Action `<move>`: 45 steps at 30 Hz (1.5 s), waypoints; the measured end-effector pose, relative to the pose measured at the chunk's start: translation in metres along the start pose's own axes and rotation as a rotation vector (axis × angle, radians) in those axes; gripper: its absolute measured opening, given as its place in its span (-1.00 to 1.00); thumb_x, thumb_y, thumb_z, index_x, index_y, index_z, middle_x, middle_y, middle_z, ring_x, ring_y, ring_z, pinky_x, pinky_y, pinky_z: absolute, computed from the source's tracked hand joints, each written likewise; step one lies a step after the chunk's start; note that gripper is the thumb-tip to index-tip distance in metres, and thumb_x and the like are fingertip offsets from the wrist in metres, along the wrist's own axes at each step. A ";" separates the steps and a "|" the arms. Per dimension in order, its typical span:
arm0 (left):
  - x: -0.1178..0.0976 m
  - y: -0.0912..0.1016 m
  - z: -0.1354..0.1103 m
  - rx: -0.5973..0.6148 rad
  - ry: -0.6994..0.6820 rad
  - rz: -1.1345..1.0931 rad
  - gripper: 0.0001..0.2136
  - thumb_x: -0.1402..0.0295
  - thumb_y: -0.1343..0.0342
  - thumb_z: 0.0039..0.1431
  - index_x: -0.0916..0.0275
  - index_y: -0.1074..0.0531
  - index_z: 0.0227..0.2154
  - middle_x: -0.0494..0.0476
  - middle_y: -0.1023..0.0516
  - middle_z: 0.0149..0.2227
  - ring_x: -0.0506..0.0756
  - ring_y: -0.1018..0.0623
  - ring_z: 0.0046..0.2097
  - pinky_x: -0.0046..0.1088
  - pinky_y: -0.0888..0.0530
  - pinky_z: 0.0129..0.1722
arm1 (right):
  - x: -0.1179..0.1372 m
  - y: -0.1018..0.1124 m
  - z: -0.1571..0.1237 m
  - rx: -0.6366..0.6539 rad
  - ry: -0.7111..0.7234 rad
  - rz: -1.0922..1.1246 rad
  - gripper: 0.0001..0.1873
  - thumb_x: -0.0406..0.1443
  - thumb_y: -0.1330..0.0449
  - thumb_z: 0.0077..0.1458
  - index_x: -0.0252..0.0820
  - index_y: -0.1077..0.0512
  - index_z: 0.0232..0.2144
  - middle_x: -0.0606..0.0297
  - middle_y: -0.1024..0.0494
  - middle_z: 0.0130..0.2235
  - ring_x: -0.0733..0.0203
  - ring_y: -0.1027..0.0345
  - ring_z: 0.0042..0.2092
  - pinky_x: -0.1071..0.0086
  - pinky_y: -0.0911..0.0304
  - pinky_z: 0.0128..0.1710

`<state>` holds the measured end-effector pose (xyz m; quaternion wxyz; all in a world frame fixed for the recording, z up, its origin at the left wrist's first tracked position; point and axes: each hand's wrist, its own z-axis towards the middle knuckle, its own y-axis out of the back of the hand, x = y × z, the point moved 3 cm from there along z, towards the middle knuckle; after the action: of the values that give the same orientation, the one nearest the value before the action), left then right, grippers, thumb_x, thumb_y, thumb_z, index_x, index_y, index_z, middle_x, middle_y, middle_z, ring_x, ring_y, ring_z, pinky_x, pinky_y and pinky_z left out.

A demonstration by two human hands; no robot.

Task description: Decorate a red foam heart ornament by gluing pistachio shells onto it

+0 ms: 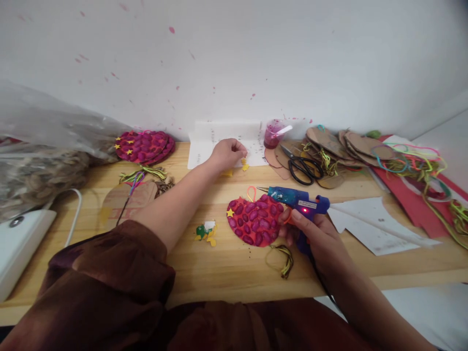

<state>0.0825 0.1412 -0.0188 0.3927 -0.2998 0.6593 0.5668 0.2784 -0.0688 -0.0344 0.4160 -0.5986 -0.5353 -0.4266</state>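
Observation:
In my right hand (310,231) is a blue hot glue gun (298,197), its red light lit and its metal nozzle pointing left. Just under it lies a red, round-edged craft piece (256,222) covered with purple seeds, with an orange loop on top and a yellow star (230,212) on its left edge. My left hand (231,153) reaches over the white paper (204,146) at the back, fingertips pinched together right above small yellow pieces (244,165). Whatever sits between those fingertips is too small to make out.
Black-handled scissors (305,168) rest on cardboard cutouts beside a cup of purple liquid (273,135). Finished seed-covered pieces (146,146) are stacked at back left, near a plastic bag (32,170). Yellow and green scraps (206,232) and a thread tassel (286,261) lie in front.

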 end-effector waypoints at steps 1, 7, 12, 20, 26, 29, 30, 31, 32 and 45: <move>-0.002 0.001 -0.003 0.010 0.021 -0.079 -0.92 0.49 -0.21 0.17 0.26 -0.47 -0.43 0.02 -0.54 -0.44 -0.02 -0.42 -0.45 -0.45 -0.39 -0.35 | 0.000 0.000 0.000 0.001 0.000 0.000 -0.57 0.10 -0.34 0.11 -0.12 -0.54 -0.40 0.26 -0.58 -0.49 0.23 -0.36 -0.50 0.33 -0.24 -0.48; -0.011 0.008 -0.033 0.101 0.118 -0.509 -0.85 0.58 -0.27 0.15 0.30 -0.46 -0.47 -0.03 -0.45 -0.56 -0.09 -0.40 -0.53 -0.54 -0.39 -0.44 | -0.001 0.001 0.001 0.016 0.029 0.003 -0.59 0.09 -0.34 0.12 -0.13 -0.57 -0.38 0.26 -0.59 -0.49 0.24 -0.36 -0.50 0.34 -0.24 -0.48; -0.015 0.021 -0.068 0.159 0.194 -0.695 -0.88 0.60 -0.34 0.07 0.36 -0.52 -0.43 0.03 -0.53 -0.51 -0.09 -0.46 -0.50 -0.56 -0.45 -0.40 | -0.002 0.002 0.002 0.007 0.053 0.007 -0.61 0.07 -0.33 0.13 -0.12 -0.58 -0.38 0.26 -0.59 -0.50 0.25 -0.34 -0.52 0.35 -0.21 -0.50; -0.008 0.030 -0.109 0.149 0.212 -0.640 -0.89 0.64 -0.31 0.03 0.35 -0.57 -0.40 0.06 -0.57 -0.49 -0.06 -0.53 -0.45 -0.55 -0.49 -0.38 | 0.001 -0.001 0.003 0.007 0.091 -0.016 -0.62 0.06 -0.35 0.12 -0.12 -0.56 -0.39 0.28 -0.58 -0.51 0.26 -0.33 -0.54 0.36 -0.21 -0.52; 0.003 0.029 -0.123 0.193 0.159 -0.515 -0.83 0.57 -0.33 -0.03 0.32 -0.61 -0.31 0.05 -0.60 -0.46 -0.05 -0.53 -0.43 -0.54 -0.48 -0.36 | 0.001 0.000 -0.007 0.003 0.095 -0.142 -0.59 0.09 -0.30 0.15 -0.12 -0.56 -0.35 0.26 -0.60 -0.46 0.21 -0.38 -0.49 0.33 -0.26 -0.50; 0.007 0.025 -0.128 0.217 0.125 -0.500 -0.81 0.52 -0.34 -0.04 0.32 -0.60 -0.29 0.04 -0.60 -0.44 -0.03 -0.53 -0.42 -0.52 -0.47 -0.35 | 0.004 0.005 -0.016 -0.013 0.108 -0.260 -0.60 0.08 -0.28 0.18 -0.12 -0.56 -0.35 0.25 -0.60 -0.45 0.18 -0.40 -0.46 0.30 -0.31 -0.47; 0.008 0.024 -0.128 0.224 0.109 -0.491 -0.80 0.50 -0.34 -0.03 0.32 -0.60 -0.28 0.04 -0.60 -0.43 -0.03 -0.53 -0.41 -0.51 -0.47 -0.34 | 0.006 0.006 -0.019 -0.028 0.131 -0.312 -0.61 0.08 -0.28 0.19 -0.11 -0.56 -0.35 0.25 -0.60 -0.45 0.17 -0.41 -0.46 0.29 -0.33 -0.46; 0.009 0.023 -0.129 0.230 0.092 -0.479 -0.80 0.48 -0.34 -0.02 0.33 -0.60 -0.27 0.05 -0.60 -0.42 -0.02 -0.54 -0.39 -0.50 -0.48 -0.33 | 0.009 0.008 -0.022 -0.046 0.163 -0.367 -0.62 0.06 -0.28 0.20 -0.10 -0.57 -0.34 0.25 -0.61 -0.43 0.15 -0.43 -0.44 0.27 -0.35 -0.43; 0.010 0.022 -0.130 0.234 0.072 -0.465 -0.79 0.46 -0.34 -0.02 0.33 -0.60 -0.26 0.06 -0.61 -0.41 -0.01 -0.54 -0.38 -0.50 -0.48 -0.33 | 0.011 0.008 -0.024 -0.062 0.200 -0.420 -0.64 0.05 -0.28 0.21 -0.09 -0.58 -0.30 0.25 -0.62 -0.40 0.12 -0.47 -0.39 0.25 -0.39 -0.39; 0.015 0.018 -0.128 0.256 -0.063 -0.280 -0.78 0.38 -0.27 0.04 0.30 -0.61 -0.21 0.09 -0.62 -0.40 0.02 -0.54 -0.37 -0.46 -0.48 -0.34 | 0.029 -0.005 -0.027 0.086 0.418 -0.711 -0.66 -0.13 -0.21 0.32 0.05 -0.56 0.09 0.26 -0.64 0.08 -0.06 -0.50 0.12 0.01 -0.31 0.21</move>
<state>0.0364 0.0192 -0.0161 0.5231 -0.3183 0.6651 0.4274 0.2740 -0.0857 0.0013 0.3669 -0.2591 -0.6302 -0.6333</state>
